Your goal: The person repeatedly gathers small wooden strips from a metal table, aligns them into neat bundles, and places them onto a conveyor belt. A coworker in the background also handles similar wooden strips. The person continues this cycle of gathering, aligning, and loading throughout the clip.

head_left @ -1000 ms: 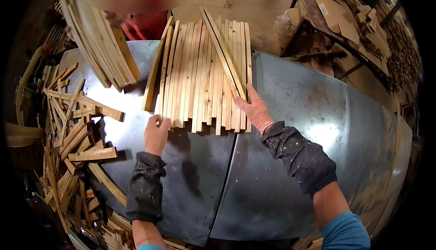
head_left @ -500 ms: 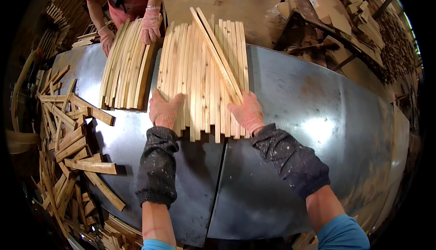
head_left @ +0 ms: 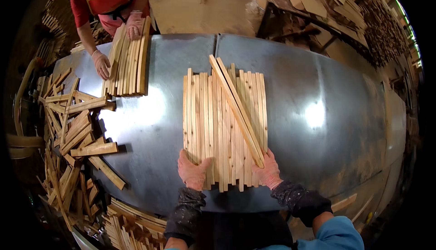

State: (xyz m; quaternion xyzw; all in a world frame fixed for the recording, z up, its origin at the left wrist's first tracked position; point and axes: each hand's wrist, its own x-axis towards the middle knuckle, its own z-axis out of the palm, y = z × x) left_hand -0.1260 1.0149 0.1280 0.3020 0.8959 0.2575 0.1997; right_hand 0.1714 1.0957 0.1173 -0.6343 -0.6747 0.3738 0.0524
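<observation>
A row of pale, squared wooden strips (head_left: 220, 132) lies flat and side by side on the grey, shiny sheet-metal tabletop (head_left: 336, 154), close to the middle of its near edge, with the strips pointing toward the far edge and their near ends uneven. Two more pale wooden strips (head_left: 238, 111) rest slantwise on top, running from the far middle of the row down to its near right corner. The left hand (head_left: 193, 170), in a pink knitted glove, grips the row at its near left corner, thumb spread over the upper faces and the other fingers along the outer side. The right hand (head_left: 268, 170), gloved alike, grips the near right corner, touching the lower end of the slanted pair. Dark, paint-flecked sleeve covers (head_left: 186, 209) wrap both forearms. At the far left corner of the tabletop stands a co-worker in a red top and apron (head_left: 109, 0), whose pink-gloved hands (head_left: 134, 25) rest on a smaller bundle of wooden strips (head_left: 131, 68). A loose heap of short wooden offcuts (head_left: 75, 136) covers the left edge, some pieces crossing others. Below the near left corner, more thin wooden strips (head_left: 127, 232) lie stacked.
</observation>
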